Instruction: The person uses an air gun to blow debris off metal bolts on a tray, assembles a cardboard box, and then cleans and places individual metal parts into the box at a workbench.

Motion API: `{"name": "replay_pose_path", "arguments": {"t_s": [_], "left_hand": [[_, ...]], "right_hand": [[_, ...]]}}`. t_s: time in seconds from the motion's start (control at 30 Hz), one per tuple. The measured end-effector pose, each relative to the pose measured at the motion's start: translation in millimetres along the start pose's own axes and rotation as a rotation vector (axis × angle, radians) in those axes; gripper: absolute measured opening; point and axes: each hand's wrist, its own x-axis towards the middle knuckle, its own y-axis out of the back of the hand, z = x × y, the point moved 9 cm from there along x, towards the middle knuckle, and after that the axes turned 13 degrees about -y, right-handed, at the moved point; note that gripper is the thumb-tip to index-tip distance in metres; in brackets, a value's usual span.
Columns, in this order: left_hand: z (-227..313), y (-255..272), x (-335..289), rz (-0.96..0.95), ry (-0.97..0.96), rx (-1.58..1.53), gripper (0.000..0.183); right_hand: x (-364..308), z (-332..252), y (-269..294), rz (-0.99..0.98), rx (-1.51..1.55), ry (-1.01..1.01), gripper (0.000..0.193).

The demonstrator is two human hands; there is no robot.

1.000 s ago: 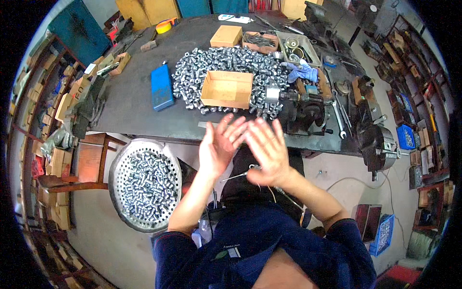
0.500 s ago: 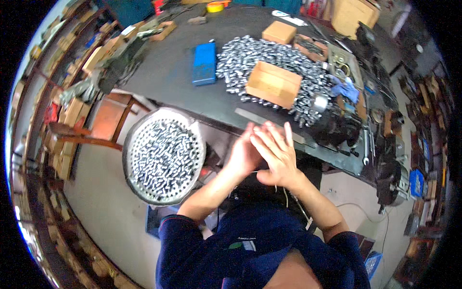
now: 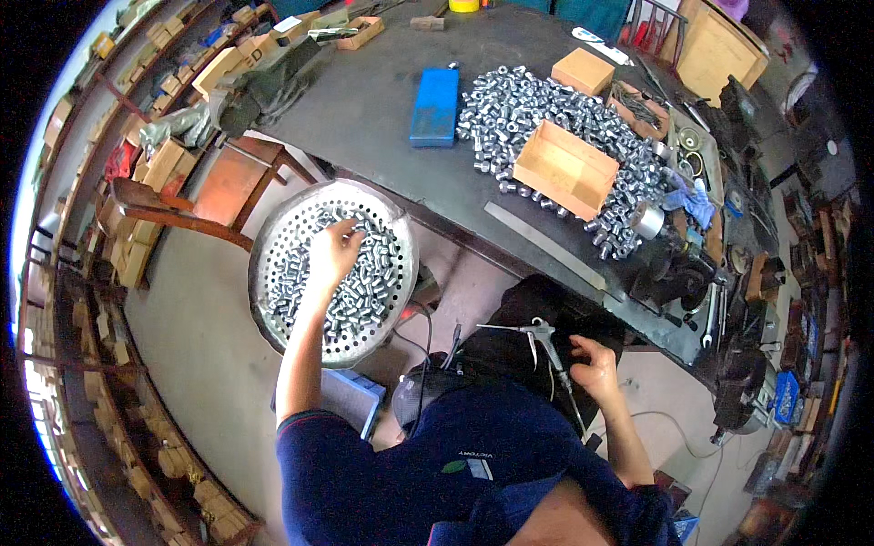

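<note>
My left hand (image 3: 335,253) is inside the round perforated metal basin (image 3: 266,259) at the left, over a heap of small shiny cylindrical metal parts (image 3: 364,296). Its fingers are bent into the heap with thumb and forefinger curled close; whatever they grip is too small to make out. On my lap lies a metal air blow gun (image 3: 544,344) with a thin nozzle and a hose. Just right of it, my right hand (image 3: 595,367) hovers with loosely bent, parted fingers and nothing in it.
Ahead is a dark workbench (image 3: 382,109) bearing a large pile of similar metal parts (image 3: 496,114). An open cardboard box (image 3: 566,168) sits on that pile, with a blue box (image 3: 434,107) beside it. A wooden chair (image 3: 241,187) stands left; a vise (image 3: 678,273) is at the bench's right.
My hands, held together before my chest earlier, have parted. The left has moved left into the basin; the right has dropped beside the blow gun. The view has shifted slightly.
</note>
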Motion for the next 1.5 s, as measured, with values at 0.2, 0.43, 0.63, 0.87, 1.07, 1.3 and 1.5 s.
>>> {"name": "replay_pose_path", "arguments": {"t_s": [0.2,0.43,0.63,0.87,1.07,1.3,1.5], "left_hand": [[-62,-49,11,-0.134,-0.036,0.372,0.020],[-64,-58,16,-0.218,-0.036,0.377,0.025],[-21,-43,13,0.019,0.167,-0.734,0.015],[144,-88,13,-0.190,0.033,-1.358,0.017],[196,-132,6,-0.379,0.147,-1.671,0.019],[210,-142,8,-0.355,0.172,-1.889,0.016],[184,-150,-26,-0.283,0.252,-1.867,0.021]], "right_hand": [[-13,15,10,-0.033,0.009,-0.009,0.044],[-31,45,9,-0.059,-0.036,-0.161,0.042],[-36,52,17,-0.026,0.061,-0.184,0.039],[-28,83,0,-0.080,0.070,-0.280,0.040],[-27,77,-40,-0.074,-0.176,-0.348,0.047],[-18,126,-61,-0.093,0.084,-0.225,0.032],[-20,105,-72,-0.281,0.690,-0.640,0.033]]}}
